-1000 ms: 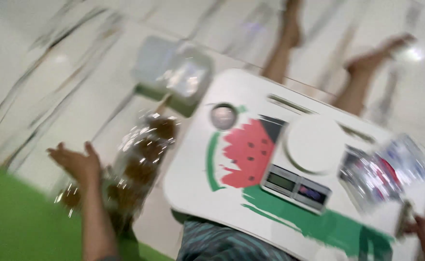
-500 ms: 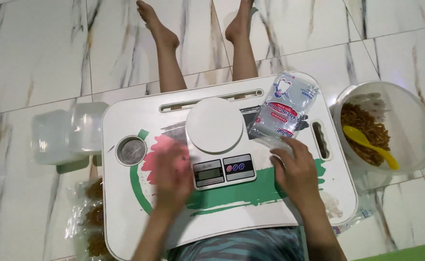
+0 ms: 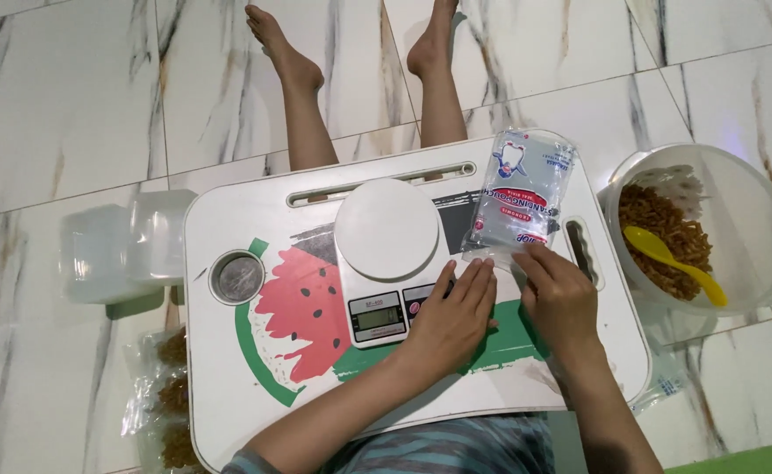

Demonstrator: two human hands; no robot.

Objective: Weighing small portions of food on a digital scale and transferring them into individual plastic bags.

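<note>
The person sits on the marble floor with a small white lap counter (image 3: 228, 386) across their legs, printed with a watermelon slice. Both hands are down on it, near its front edge. The right hand (image 3: 561, 298) has its fingers (image 3: 535, 261) spread and pressing on the near, open end of a clear plastic packet (image 3: 522, 197); they look flat on it rather than pinched, so I cannot tell if anything is actually gripped. The left hand (image 3: 452, 312) lies just beside, fingers together and stretched out, tips touching the same near edge of the packet and resting over the front right corner of a white kitchen scale (image 3: 386, 254).

The packet lies straight ahead of both hands, its long axis running away from the person toward the far edge of the counter, leaning slightly to the right. It sits just right of the scale's round platform, which has nothing on it. The right hand is the nearer one and covers more of the packet's mouth.

To the right, on the floor, a large clear tub (image 3: 754, 219) holds brown fried snacks and a yellow spoon (image 3: 671, 262). A metal cup holder (image 3: 237, 277) is set into the counter's left side. Left of the counter are stacked clear tubs (image 3: 122, 250), and below them filled bags of snacks (image 3: 162, 404).
</note>
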